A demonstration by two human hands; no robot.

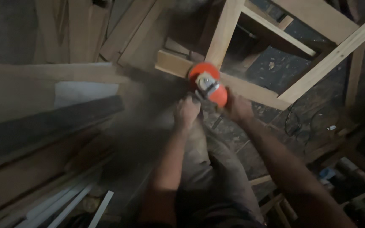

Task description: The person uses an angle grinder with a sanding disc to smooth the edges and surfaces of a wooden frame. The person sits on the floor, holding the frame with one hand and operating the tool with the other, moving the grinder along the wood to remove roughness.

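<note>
Both hands, left [186, 112] & right [238, 107], grip orange grinder [208, 84] w/ disc at wooden frame [250, 90] edge.

I can make out no package, sign or screen anywhere around my hands. The one thing that may count is a small pale, squarish plate or label [205, 80] on the round orange body of the power tool, just ahead of my left hand [186, 111] and just left of my right hand [238, 108]. It is too blurred for me to tell whether it is really a label or bare metal.
</note>
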